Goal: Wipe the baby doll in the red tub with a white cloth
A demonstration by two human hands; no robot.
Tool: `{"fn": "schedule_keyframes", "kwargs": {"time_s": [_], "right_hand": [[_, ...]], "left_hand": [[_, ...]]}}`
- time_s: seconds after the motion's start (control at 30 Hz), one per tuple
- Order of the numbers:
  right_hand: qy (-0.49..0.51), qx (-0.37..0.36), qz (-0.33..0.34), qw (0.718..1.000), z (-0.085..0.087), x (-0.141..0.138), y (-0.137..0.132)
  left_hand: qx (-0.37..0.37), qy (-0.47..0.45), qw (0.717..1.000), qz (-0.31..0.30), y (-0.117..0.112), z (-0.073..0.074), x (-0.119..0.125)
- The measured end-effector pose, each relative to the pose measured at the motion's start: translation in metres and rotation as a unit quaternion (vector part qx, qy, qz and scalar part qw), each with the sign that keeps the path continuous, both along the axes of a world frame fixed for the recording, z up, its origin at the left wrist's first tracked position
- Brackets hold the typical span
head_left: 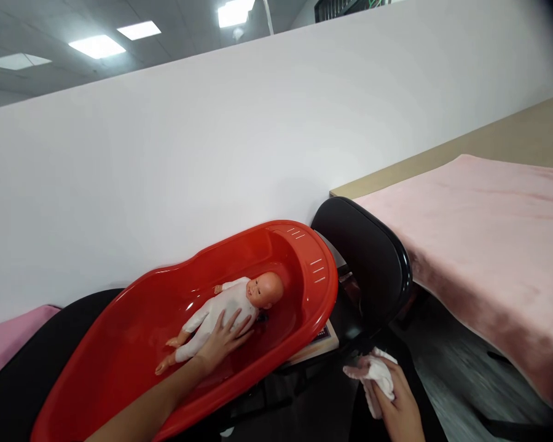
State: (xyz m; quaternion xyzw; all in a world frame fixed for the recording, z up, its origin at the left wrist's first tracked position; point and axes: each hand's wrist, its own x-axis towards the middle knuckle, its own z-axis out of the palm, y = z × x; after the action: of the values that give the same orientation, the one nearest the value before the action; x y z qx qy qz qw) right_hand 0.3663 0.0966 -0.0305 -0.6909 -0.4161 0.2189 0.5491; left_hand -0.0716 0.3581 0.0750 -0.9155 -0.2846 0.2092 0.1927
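While the left hand lies flat with its fingers spread on the doll, the right hand is closed around a small white cloth. That hand is low and well apart from the doll, off to the right. The doll wears white and lies on its back inside the red tub, with its head toward the right end and its feet near the left wrist. The tub sits on a black chair, and a book peeks out under its right end. A pink blanket covers the table on the right. A white wall stands behind the tub.
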Motion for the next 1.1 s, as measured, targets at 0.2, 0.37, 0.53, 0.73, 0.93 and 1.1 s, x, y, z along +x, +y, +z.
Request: {"fn": "schedule_keyframes", "kwargs": {"time_s": [0.2, 0.37, 0.53, 0.73, 0.93, 1.1], "right_hand": [[0.008, -0.030, -0.023, 0.999, -0.003, 0.000, 0.003], [0.015, -0.081, 0.002, 0.997, -0.005, -0.004, 0.000], [0.006, -0.042, -0.004, 0.999, -0.002, -0.003, 0.001], [-0.041, -0.041, 0.003, 0.998, -0.006, -0.001, -0.002], [-0.149, -0.065, 0.049, 0.986, -0.009, -0.001, -0.001], [-0.197, -0.055, 0.053, 0.977, -0.003, -0.002, 0.001]], "left_hand": [[0.041, 0.013, 0.999, 0.008, 0.020, 0.011, -0.012], [0.043, 0.003, 0.998, 0.052, 0.031, 0.034, -0.007], [0.076, -0.013, 0.995, 0.058, 0.040, 0.048, 0.000], [0.169, -0.059, 0.966, 0.187, 0.053, 0.070, 0.014], [0.170, -0.107, 0.926, 0.319, 0.072, 0.099, 0.031], [0.137, -0.089, 0.920, 0.356, 0.094, 0.114, 0.032]]}}
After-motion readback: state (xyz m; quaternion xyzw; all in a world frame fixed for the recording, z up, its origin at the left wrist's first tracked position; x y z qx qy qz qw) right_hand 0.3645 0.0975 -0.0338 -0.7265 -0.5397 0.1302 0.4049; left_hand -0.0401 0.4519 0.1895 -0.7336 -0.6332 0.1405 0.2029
